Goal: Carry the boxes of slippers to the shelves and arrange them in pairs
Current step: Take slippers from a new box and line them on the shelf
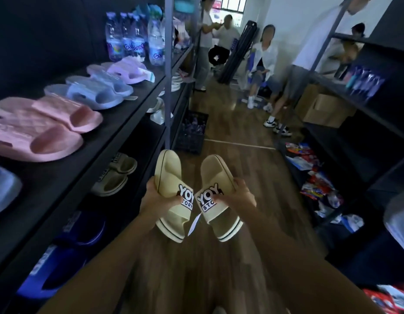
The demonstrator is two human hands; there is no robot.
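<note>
- Both grips are full above the wooden floor [241, 155]: the left grip [159, 199] curls round the cream left slipper [168, 175], the right grip [239, 196] round the right slipper [215, 173].
- On the left shelf [128, 103], pink slippers [49, 125] and blue slippers [94, 91] lie in pairs.
- Beyond them stand water bottles [133, 39].

The place looks like a small shop or its stockroom. Dark metal-framed shelves [137, 103] line the left of a narrow aisle with wood-plank flooring [241, 159]. They carry paired pink rubber slippers [49, 123], pale blue rubber slippers [90, 94] and, farther off, clear plastic water bottles [133, 39]. On the right, a matching dark rack [355, 105] holds a brown cardboard box [325, 112], with colourful snack packets [314, 177] on its lower level.
</note>
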